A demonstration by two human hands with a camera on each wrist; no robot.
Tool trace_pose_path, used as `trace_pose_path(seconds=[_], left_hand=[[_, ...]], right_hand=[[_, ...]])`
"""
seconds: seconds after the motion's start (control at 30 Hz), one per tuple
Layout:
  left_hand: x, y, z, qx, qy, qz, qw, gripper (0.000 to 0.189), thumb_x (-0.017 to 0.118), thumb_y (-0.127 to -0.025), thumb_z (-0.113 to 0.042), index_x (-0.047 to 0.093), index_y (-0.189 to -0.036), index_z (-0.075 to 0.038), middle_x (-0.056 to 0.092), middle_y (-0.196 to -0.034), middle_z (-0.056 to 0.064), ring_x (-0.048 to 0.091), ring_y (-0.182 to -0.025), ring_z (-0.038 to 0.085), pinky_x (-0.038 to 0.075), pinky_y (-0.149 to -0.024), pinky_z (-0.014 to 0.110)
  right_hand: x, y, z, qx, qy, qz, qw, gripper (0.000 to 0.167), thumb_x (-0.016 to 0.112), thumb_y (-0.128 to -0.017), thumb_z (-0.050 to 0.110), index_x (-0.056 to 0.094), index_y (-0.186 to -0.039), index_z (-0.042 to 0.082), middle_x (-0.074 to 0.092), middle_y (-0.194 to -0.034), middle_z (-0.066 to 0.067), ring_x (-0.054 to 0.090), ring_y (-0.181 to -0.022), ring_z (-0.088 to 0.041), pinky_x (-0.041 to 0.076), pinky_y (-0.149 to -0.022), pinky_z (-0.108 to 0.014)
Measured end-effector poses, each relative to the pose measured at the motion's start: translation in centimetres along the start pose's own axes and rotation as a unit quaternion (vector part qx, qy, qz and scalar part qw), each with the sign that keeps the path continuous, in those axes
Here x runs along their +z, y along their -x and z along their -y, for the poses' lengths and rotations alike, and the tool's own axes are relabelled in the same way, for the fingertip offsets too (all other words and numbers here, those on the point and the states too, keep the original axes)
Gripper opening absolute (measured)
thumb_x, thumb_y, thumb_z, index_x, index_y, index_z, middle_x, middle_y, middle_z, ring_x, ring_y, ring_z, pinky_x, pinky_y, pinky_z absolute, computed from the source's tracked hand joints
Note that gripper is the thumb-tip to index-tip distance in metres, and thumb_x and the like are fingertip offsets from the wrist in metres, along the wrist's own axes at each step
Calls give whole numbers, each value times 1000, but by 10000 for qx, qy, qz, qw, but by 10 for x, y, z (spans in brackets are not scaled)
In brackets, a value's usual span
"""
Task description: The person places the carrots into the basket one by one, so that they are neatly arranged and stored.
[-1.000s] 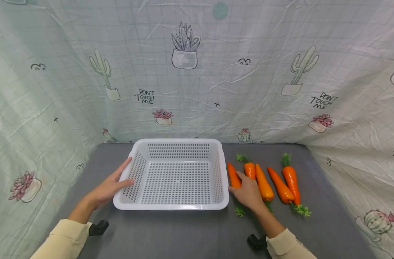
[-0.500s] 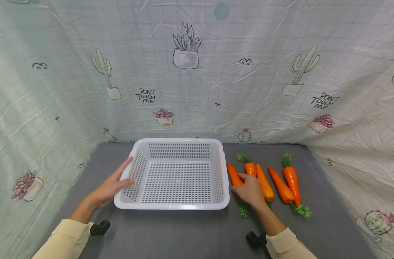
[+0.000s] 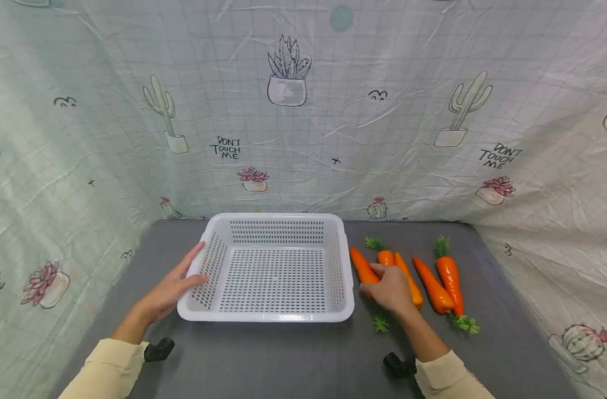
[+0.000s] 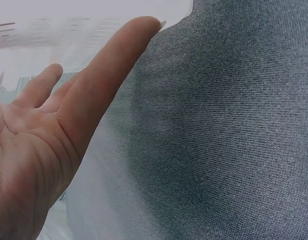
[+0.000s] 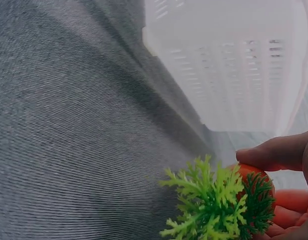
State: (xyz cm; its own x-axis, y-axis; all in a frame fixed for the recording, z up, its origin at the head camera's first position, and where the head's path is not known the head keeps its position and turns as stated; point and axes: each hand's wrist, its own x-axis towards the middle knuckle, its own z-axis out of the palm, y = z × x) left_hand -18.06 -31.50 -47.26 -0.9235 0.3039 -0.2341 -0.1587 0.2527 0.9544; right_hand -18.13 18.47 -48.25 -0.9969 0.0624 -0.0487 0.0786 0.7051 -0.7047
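A white perforated plastic basket (image 3: 273, 317) stands on the grey tabletop. My left hand (image 3: 171, 288) rests at its left side, straight thumb over the rim and fingertips along the edge; the left wrist view shows the thumb (image 4: 101, 80) stretched toward the rim. Right of the basket, my right hand (image 3: 393, 288) holds an orange carrot (image 3: 362, 265) between thumb and fingers near its thick end. Its pointed tip lies close by the basket's right wall. In the right wrist view the carrot's green leafy top (image 5: 208, 200) faces the camera, and the fingers partly hide its body.
Right of the held carrot lie several more: one (image 3: 386, 257) partly under my right hand, a lighter orange one (image 3: 412, 285), and two (image 3: 433, 285) farther right. A printed cloth (image 3: 303, 166) hangs behind and along both sides of the table.
My right hand has shifted slightly right, and the carrot's leafy end has swung right with it, slanting the carrot more. The left hand and basket look almost unchanged.
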Motion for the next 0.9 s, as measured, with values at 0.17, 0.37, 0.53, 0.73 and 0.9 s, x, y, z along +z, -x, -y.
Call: trace_pose_path(seconds=[0.17, 0.37, 0.53, 0.73, 0.9], left_hand=[[0, 0, -1, -26, 12, 37, 10000, 92, 58, -106, -19, -8, -167, -38, 9, -172, 28, 53, -135, 52, 60, -86, 53], [1, -1, 2, -20, 19, 31, 10000, 92, 58, -106, -18, -8, -167, -39, 8, -173, 27, 51, -136, 51, 60, -86, 52], [1, -2, 4, 5, 18, 26, 10000, 91, 57, -106, -17, -8, -167, -39, 6, -173, 27, 49, -138, 53, 60, -86, 53], [0, -2, 2, -40, -4, -9, 10000, 92, 57, -106, -17, -8, -167, -40, 5, -173, 27, 47, -139, 53, 60, -86, 53], [-1, -2, 1, -39, 30, -1, 10000, 92, 57, -106, -17, -8, -167, -39, 5, -174, 27, 48, -139, 53, 60, -86, 53]], right_hand=[[-5, 1, 5, 88, -78, 85, 9999, 61, 84, -83, 15, 65, -139, 0, 68, -136, -25, 66, -100, -30, 53, -79, -37], [-11, 1, 9, 54, -42, 107, 9999, 59, 84, -84, 15, 66, -139, 2, 69, -134, -23, 66, -102, -31, 53, -81, -40], [-16, 0, 13, 84, -149, 179, 9997, 60, 83, -86, 15, 64, -141, 3, 69, -135, -24, 66, -110, -35, 56, -88, -47], [-24, -2, 19, 143, -226, 266, 9993, 61, 83, -86, 16, 63, -142, 3, 66, -137, -27, 65, -110, -36, 58, -83, -43], [-31, -3, 23, 135, -244, 258, 9993, 61, 83, -85, 16, 64, -142, 5, 64, -140, -26, 64, -103, -33, 56, -75, -36]])
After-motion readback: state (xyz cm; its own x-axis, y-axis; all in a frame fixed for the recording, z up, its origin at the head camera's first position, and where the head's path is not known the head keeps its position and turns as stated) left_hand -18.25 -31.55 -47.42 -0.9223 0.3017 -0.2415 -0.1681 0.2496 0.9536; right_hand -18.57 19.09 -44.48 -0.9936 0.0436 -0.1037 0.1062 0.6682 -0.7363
